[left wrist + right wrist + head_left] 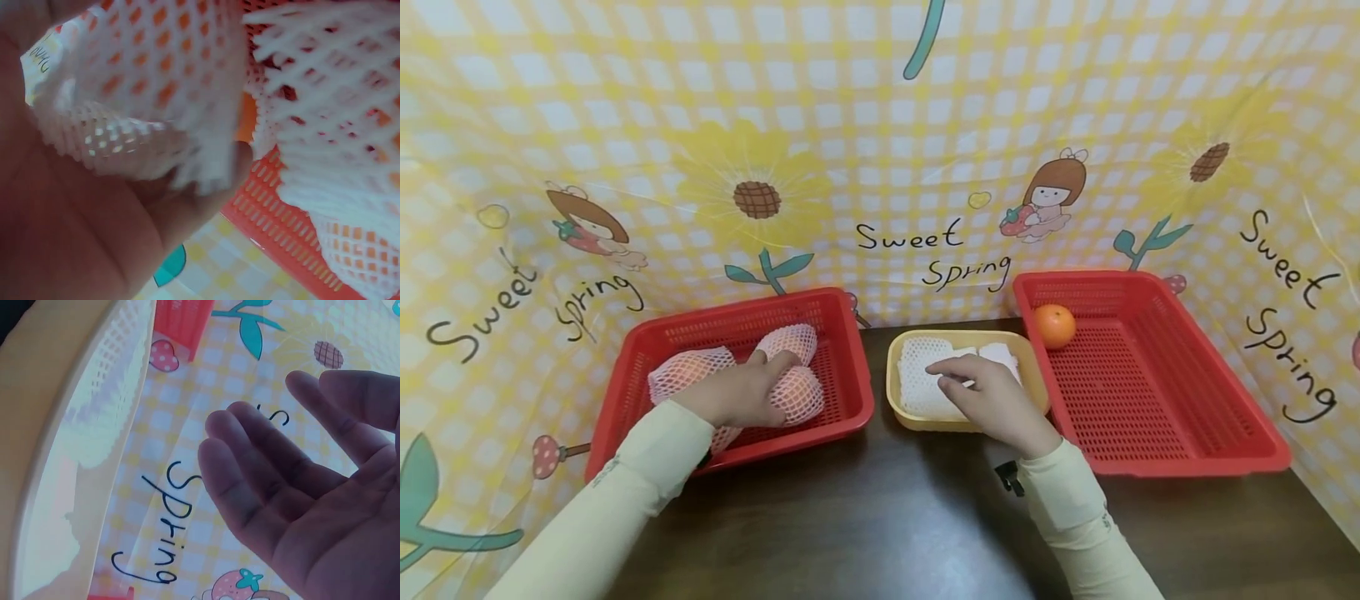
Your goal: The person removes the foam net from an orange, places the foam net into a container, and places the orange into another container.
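My left hand (741,392) reaches into the left red basket (850,367) and grips an orange in a white foam net (797,396). In the left wrist view, thumb and fingers curve round this netted orange (156,69), and another netted orange (340,119) sits beside it. Two more netted fruits, one at the back (790,342) and one at the left (688,367), lie around the hand. My right hand (992,400) hovers over a small yellow basket (917,419) with loosely bent fingers and nothing in them. White foam nets (923,367) lie in that basket.
At the right stands a second red basket (1165,462), with one bare orange (1055,326) in its back left corner. All three baskets stand on a dark brown table (850,517). A yellow checked cloth (895,150) hangs behind and at the sides.
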Demonstrator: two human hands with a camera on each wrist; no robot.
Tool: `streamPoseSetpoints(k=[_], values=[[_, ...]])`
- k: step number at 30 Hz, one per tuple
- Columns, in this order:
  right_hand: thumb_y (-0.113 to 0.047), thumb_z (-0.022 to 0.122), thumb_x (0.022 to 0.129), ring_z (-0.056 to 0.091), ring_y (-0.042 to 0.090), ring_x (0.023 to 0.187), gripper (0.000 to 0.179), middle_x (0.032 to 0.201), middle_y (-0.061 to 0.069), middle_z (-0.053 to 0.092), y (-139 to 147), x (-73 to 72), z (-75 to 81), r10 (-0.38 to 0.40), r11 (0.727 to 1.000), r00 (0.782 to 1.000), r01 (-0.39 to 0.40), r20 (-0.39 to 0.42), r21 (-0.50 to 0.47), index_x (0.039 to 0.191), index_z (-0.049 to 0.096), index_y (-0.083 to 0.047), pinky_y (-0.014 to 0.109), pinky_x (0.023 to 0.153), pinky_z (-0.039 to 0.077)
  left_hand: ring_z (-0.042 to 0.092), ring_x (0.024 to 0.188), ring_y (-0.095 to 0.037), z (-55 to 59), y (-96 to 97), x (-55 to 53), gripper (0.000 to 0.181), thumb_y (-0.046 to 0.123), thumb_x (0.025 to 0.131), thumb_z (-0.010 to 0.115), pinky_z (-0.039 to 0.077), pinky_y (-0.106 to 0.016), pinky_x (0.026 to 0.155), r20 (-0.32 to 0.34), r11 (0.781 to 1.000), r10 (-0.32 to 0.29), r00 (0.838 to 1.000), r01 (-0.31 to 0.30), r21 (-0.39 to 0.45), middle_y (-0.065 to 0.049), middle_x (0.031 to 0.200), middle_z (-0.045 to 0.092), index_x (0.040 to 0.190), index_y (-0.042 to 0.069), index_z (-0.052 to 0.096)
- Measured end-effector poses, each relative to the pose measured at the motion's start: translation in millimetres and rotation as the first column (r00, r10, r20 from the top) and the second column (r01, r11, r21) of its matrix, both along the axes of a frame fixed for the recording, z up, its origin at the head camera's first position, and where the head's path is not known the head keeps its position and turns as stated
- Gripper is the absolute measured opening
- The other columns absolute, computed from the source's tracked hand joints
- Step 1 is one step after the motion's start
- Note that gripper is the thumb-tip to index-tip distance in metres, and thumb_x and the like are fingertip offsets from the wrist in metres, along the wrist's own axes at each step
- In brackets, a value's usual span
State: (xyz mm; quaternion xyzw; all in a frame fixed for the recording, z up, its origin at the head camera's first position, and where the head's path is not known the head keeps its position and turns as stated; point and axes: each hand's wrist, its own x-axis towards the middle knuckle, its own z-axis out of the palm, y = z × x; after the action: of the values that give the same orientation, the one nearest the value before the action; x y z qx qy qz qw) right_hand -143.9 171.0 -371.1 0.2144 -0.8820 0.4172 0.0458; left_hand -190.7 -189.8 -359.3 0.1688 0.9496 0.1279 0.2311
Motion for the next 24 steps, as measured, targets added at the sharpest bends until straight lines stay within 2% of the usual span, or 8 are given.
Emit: streamPoseSetpoints(k=[2, 6, 9, 12, 16, 19, 24], values=[[-0.009, 0.066, 0.097, 0.065, 0.022, 0.105, 0.023, 0.117, 0.005, 0.071, -2, 0.8, -0.4, 0.024, 1.000, 1.000, -0.024, 0.011, -0.004, 0.118, 0.075, -0.009, 0.044, 0.086, 0.054, 0.061, 0.077, -0.023, 1.2, -4.2, 2.9, 0.086, 0.027, 0.083, 0.076, 0.053, -0.044, 0.070, -0.009, 0.998, -0.006, 1.000, 0.006, 0.058, -0.031, 0.144, 0.034, 0.154, 0.019, 0.029], [-0.009, 0.066, 0.097, 0.065, 0.020, 0.105, 0.023, 0.115, 0.003, 0.071, -6, 1.9, 0.1, 0.058, 0.998, 0.998, -0.058, 0.011, -0.010, 0.119, 0.074, -0.009, 0.041, 0.084, 0.054, 0.061, 0.090, -0.023, 8.6, -13.5, 11.6, 0.084, 0.031, 0.083, 0.078, 0.055, -0.046, 0.077, -0.069, 0.984, -0.008, 0.998, 0.020, 0.175, -0.020, 0.138, 0.039, 0.152, 0.021, 0.029], [-0.008, 0.067, 0.097, 0.065, 0.019, 0.101, 0.023, 0.113, 0.003, 0.072, -9, 2.9, 0.1, 0.085, 0.996, 0.996, -0.085, 0.005, -0.019, 0.118, 0.075, -0.009, 0.040, 0.082, 0.055, 0.060, 0.101, -0.024, 15.3, -18.1, 19.1, 0.085, 0.036, 0.084, 0.079, 0.055, -0.050, 0.084, -0.133, 0.972, 0.009, 0.991, 0.023, 0.234, -0.014, 0.137, 0.040, 0.152, 0.024, 0.029], [-0.008, 0.067, 0.096, 0.065, 0.017, 0.099, 0.022, 0.112, 0.002, 0.072, -14, 4.6, -0.1, 0.124, 0.992, 0.992, -0.124, 0.003, -0.036, 0.117, 0.075, -0.009, 0.038, 0.081, 0.055, 0.058, 0.107, -0.026, 21.3, -18.8, 28.0, 0.086, 0.037, 0.083, 0.081, 0.053, -0.053, 0.088, -0.165, 0.956, 0.036, 0.986, 0.014, 0.292, -0.009, 0.138, 0.039, 0.151, 0.028, 0.029], [-0.007, 0.068, 0.096, 0.064, 0.014, 0.097, 0.022, 0.109, 0.000, 0.071, -23, 9.0, 0.2, 0.185, 0.978, 0.983, -0.184, 0.004, -0.095, 0.116, 0.076, -0.011, 0.035, 0.080, 0.055, 0.048, 0.120, -0.025, 25.6, -13.4, 41.6, 0.090, 0.033, 0.079, 0.086, 0.048, -0.056, 0.096, -0.212, 0.927, 0.024, 0.977, 0.057, 0.370, -0.003, 0.140, 0.039, 0.149, 0.029, 0.031], [-0.005, 0.069, 0.095, 0.062, 0.015, 0.091, 0.022, 0.104, -0.001, 0.070, -32, 13.5, 0.8, 0.225, 0.958, 0.974, -0.221, 0.004, -0.182, 0.115, 0.076, -0.010, 0.032, 0.077, 0.054, 0.045, 0.124, -0.022, 25.8, -4.7, 52.0, 0.090, 0.030, 0.077, 0.087, 0.047, -0.054, 0.098, -0.268, 0.903, -0.012, 0.963, 0.126, 0.412, 0.001, 0.141, 0.040, 0.149, 0.031, 0.032], [-0.002, 0.068, 0.095, 0.060, 0.015, 0.078, 0.020, 0.091, 0.003, 0.066, -46, 20.0, 0.2, 0.312, 0.902, 0.947, -0.270, 0.076, -0.337, 0.114, 0.075, -0.001, 0.028, 0.068, 0.053, 0.050, 0.117, -0.015, 24.2, 13.7, 68.4, 0.085, 0.022, 0.078, 0.085, 0.048, -0.043, 0.095, -0.311, 0.836, -0.065, 0.948, 0.222, 0.502, 0.006, 0.139, 0.041, 0.145, 0.033, 0.034]])
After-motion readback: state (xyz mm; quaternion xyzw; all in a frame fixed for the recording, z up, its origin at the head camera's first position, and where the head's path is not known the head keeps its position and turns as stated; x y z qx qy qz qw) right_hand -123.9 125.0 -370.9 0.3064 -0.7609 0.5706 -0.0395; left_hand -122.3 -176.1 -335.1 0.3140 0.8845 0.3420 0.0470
